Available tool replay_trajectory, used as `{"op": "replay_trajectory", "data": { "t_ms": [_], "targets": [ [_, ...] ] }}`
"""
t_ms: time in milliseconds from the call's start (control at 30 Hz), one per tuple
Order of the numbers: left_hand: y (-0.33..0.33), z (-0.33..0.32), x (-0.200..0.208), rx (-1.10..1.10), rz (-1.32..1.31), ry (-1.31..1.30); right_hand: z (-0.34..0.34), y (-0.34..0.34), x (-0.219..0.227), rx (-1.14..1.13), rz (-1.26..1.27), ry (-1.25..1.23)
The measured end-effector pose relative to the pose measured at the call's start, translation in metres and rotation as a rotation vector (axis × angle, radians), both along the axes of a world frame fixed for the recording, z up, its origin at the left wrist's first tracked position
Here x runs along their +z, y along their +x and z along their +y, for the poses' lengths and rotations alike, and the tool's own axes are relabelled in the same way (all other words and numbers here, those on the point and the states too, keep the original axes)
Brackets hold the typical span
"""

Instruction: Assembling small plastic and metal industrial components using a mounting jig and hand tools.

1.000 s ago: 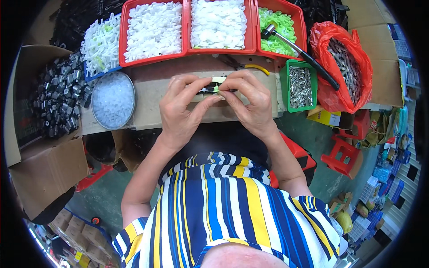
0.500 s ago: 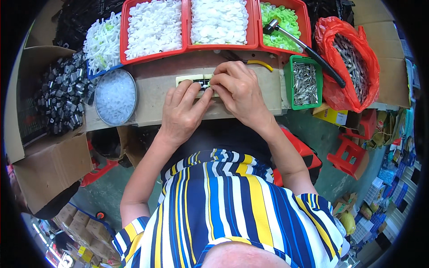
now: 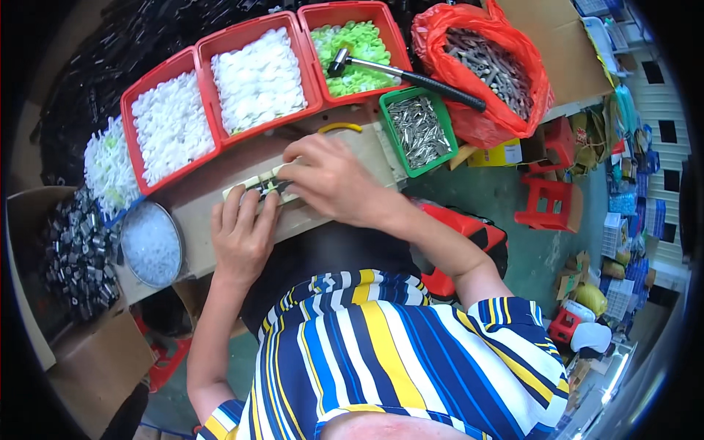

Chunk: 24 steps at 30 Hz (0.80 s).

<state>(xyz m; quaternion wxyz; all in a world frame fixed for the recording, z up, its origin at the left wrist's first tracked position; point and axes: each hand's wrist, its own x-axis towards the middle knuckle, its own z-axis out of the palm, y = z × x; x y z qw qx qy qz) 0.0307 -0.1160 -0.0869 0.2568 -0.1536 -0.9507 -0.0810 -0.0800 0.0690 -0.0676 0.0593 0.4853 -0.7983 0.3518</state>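
Note:
A narrow cream-coloured block (image 3: 231, 189) lies on the cardboard-covered bench, with small dark, white and green parts along its middle. My left hand (image 3: 242, 238) is closed on its near side, fingertips pressed over the edge and the parts. From the right, my right hand (image 3: 334, 180) reaches across the other end, its fingers bent and its thumb close to the parts. Whatever those right fingers pinch is too small and too covered to make out. Behind the right hand, pliers with a yellow handle (image 3: 341, 127) lie partly hidden.
Red trays (image 3: 207, 95) of white and green plastic pieces line the back. A hammer (image 3: 411, 77) rests across the green pieces and a red bag (image 3: 480, 130) of metal parts. A green basket (image 3: 395, 139) holds metal pins. At left stand a bowl (image 3: 180, 246) and dark blocks (image 3: 81, 253).
The whole view has turned, so the bench now slants up to the right. My right fingertips have moved apart from my left ones; the left hand stays on the block.

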Motion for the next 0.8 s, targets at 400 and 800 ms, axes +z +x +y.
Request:
{"op": "replay_trajectory", "data": {
  "t_ms": [400,800],
  "targets": [
    [0.005,-0.003,0.015,0.01,-0.097,0.184,0.198,-0.207,0.066,-0.622,0.236,0.604],
    [-0.015,-0.13,0.056,0.429,0.104,0.144,0.222,-0.231,0.048,-0.437,0.272,0.526]
  ]
}}
